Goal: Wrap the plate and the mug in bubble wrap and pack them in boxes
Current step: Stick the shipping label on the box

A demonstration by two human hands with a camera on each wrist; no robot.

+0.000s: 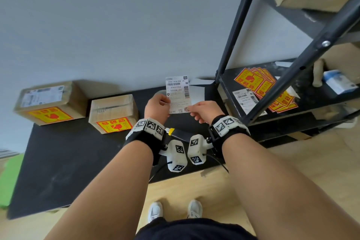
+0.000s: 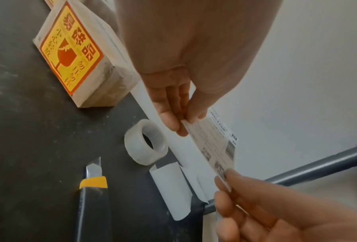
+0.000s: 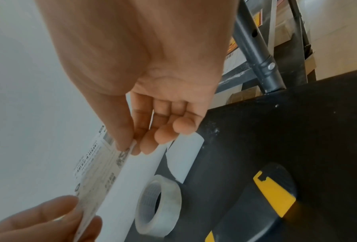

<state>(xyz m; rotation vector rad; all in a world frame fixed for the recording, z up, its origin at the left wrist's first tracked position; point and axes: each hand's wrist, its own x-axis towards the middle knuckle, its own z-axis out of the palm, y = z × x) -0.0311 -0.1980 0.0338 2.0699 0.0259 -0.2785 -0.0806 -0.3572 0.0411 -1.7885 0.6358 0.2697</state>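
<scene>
Head view: left hand (image 1: 157, 107) and right hand (image 1: 204, 110) hold a shipping label (image 1: 177, 94) above the black surface (image 1: 64, 154), each grip pinching one lower corner between thumb and fingertips. Two sealed boxes (image 1: 114, 113) with fragile stickers sit at left, side by side. Left wrist view: tape roll (image 2: 146, 142) and utility knife (image 2: 94, 194) lie below the label. Plate and mug not visible.

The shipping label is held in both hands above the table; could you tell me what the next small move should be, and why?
Probably peel the shipping label off its white backing: the left hand and right hand pinch its lower corners. The smaller box bears only a fragile sticker, while the larger box already shows a label.
</scene>
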